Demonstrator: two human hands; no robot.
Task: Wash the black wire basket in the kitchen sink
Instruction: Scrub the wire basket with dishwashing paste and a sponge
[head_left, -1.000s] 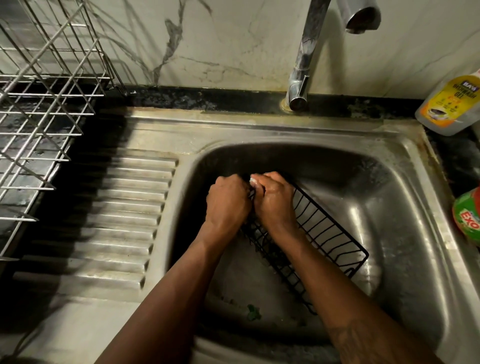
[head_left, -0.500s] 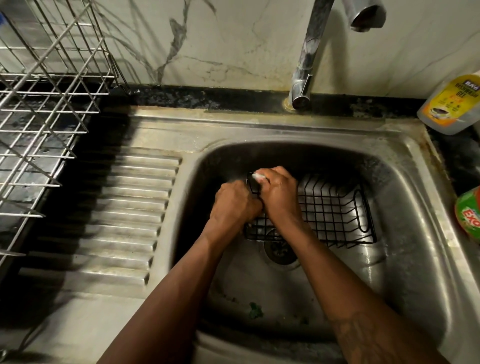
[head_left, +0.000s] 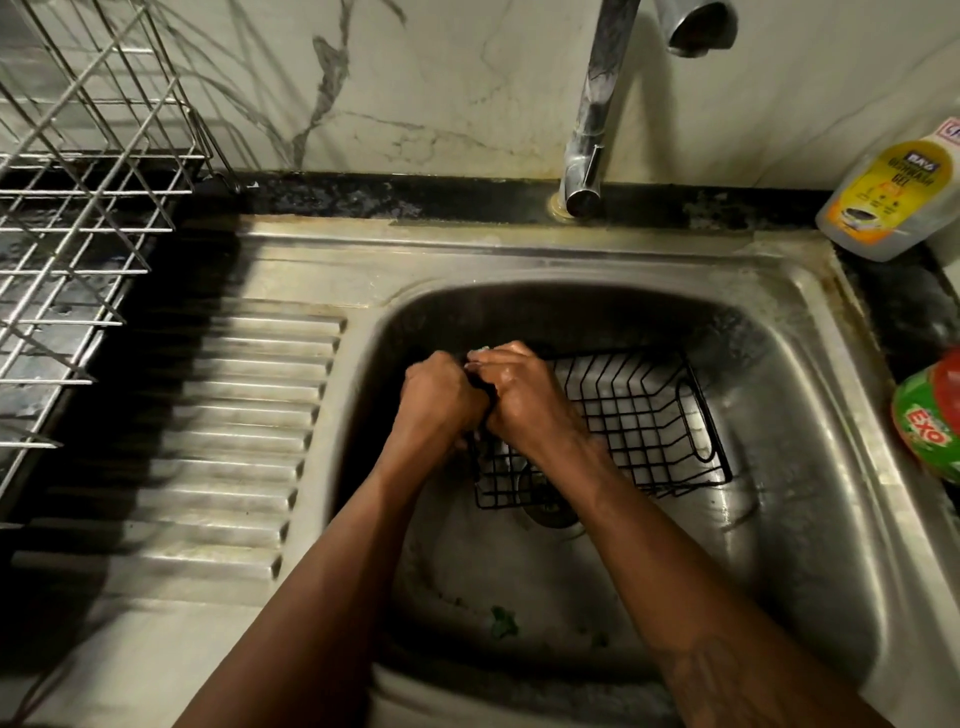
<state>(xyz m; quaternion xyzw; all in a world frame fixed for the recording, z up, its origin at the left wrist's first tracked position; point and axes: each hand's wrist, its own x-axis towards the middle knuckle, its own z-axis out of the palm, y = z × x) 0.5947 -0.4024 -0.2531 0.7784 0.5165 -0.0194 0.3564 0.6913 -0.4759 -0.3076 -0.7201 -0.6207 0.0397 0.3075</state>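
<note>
Gripping basket (head_left: 644, 415) end, left hand (head_left: 441, 400) touching right hand (head_left: 524, 402)

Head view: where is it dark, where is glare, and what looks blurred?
Head view: dim; deep shadow lies on the ribbed steel drainboard; glare streaks the right wall of the steel sink basin; left hand and right hand look slightly soft.

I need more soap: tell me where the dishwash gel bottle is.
Head view, far right: the dishwash gel bottle sits on the black counter at the sink's back right corner, right of the tap.
</note>
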